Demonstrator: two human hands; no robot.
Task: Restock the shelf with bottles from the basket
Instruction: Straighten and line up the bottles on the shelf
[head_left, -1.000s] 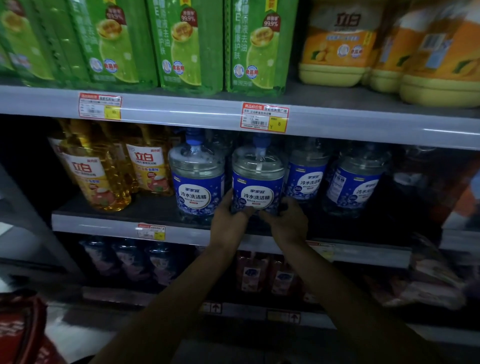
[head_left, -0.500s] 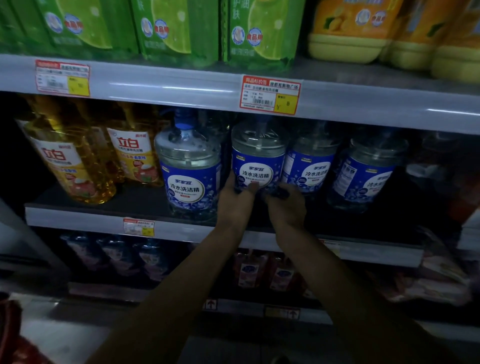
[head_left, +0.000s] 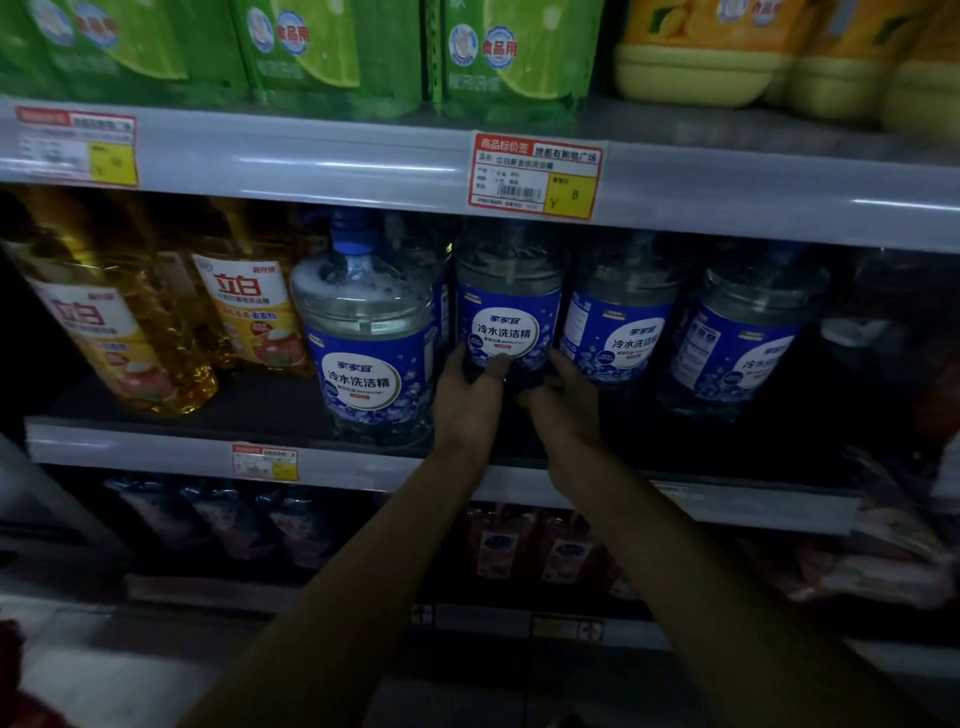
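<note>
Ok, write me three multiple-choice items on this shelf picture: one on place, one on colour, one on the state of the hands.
1. Where is the held bottle? A: top shelf. B: middle shelf. C: floor.
2. What colour is its label? A: blue. B: red. C: green.
3. Which hands grip it? A: left only. B: neither. C: both.

Key:
1 B, it sits on that shelf beside the blue-capped bottle.
2 A, the label is blue with white lettering.
3 C, the left hand and the right hand curl round its lower part.
</note>
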